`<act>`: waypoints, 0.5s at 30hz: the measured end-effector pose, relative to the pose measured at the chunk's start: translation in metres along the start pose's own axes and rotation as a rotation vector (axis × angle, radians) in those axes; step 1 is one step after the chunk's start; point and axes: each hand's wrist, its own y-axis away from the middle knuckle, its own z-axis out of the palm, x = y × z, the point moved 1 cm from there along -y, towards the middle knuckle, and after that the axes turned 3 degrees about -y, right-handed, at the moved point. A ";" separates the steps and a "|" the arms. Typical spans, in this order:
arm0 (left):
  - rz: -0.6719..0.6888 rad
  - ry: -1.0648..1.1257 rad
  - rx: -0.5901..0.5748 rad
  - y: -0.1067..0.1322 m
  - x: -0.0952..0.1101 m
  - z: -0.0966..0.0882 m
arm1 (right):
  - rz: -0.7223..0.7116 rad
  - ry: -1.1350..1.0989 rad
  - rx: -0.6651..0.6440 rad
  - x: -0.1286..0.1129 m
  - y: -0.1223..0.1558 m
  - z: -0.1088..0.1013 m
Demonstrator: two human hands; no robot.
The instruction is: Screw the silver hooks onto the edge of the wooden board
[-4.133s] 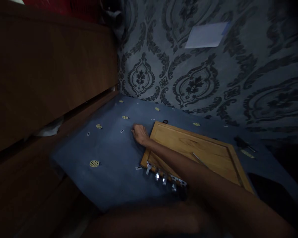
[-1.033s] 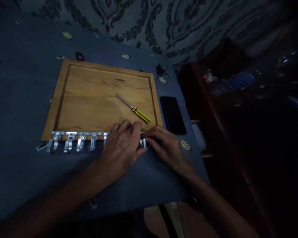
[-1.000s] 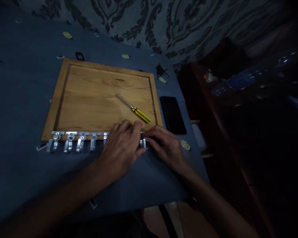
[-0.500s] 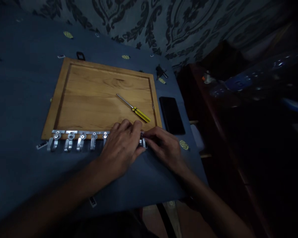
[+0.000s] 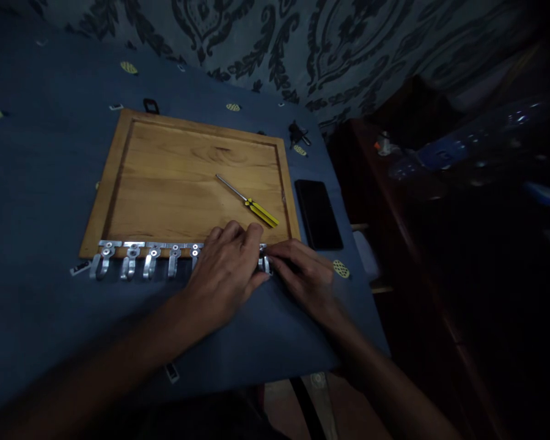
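A metal hook rail (image 5: 151, 252) lies along the near edge of a wooden board (image 5: 183, 165) that has a raised rim. Several curved hooks hang from it over the tablecloth, with screw heads showing on their plates. My left hand (image 5: 229, 269) is closed over the rail's right part, fingers on top and thumb below, hiding some hooks. Close beside it, my right hand (image 5: 305, 272) pinches at the rail's right end; whatever its fingertips hold is hidden. A screwdriver (image 5: 259, 212) with a yellow and black handle rests on the board, above my hands.
A black phone (image 5: 319, 214) lies right of the board. Keys (image 5: 297, 132) and a small black frame-shaped piece (image 5: 151, 106) sit beyond it on the blue tablecloth (image 5: 41, 201). A plastic bottle (image 5: 444, 153) lies on dark furniture at the right. A patterned wall stands behind.
Both hands keep nearly the same place at the rail's right end. The whole view has shifted very slightly; the board and screwdriver lie as before.
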 end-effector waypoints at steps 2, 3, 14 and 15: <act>0.004 -0.004 0.009 0.000 0.000 0.001 | 0.006 -0.022 0.010 0.001 0.001 0.000; 0.004 -0.004 0.011 0.000 0.000 0.001 | 0.000 -0.031 0.016 0.001 0.001 0.000; -0.008 -0.003 0.008 0.000 -0.001 0.001 | 0.027 -0.059 0.088 0.004 0.002 0.004; -0.004 -0.002 0.021 0.000 -0.001 0.002 | 0.054 -0.055 0.098 0.004 0.003 0.004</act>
